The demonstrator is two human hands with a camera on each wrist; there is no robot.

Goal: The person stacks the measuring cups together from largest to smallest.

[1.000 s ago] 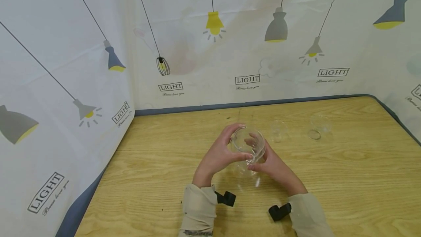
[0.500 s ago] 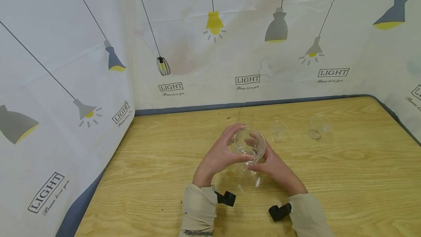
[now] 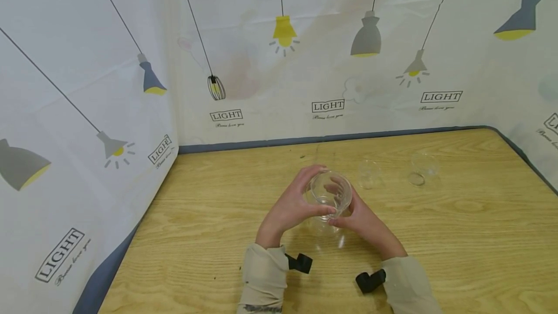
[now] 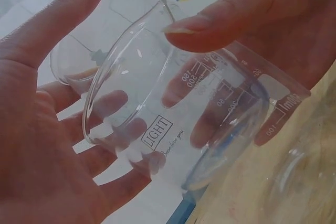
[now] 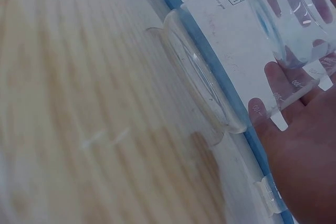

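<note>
Two clear glass beakers, one partly inside the other, are between the hands above the wooden table. The left hand [image 3: 287,210] curls round the upper, inner beaker [image 3: 330,189], thumb along its near side. Gripping the lower, outer beaker is the right hand [image 3: 364,217], its thumb near the left thumb. In the left wrist view the inner beaker [image 4: 131,114] shows a pouring spout, and printed graduations run beside the right hand [image 4: 294,19]. The outer beaker [image 5: 210,85] has its round base toward the table in the right wrist view, with the right hand [image 5: 310,150] behind its wall.
A small clear glass vessel [image 3: 369,173] stands beyond the right hand, and another clear one [image 3: 425,164] stands farther right. The wooden table [image 3: 200,207] is bordered by a white printed curtain [image 3: 253,76] at the back and left.
The inner beaker has shifted slightly down and toward the right hand, and its tilt has changed a little. Both hands keep nearly the same place and grip.
</note>
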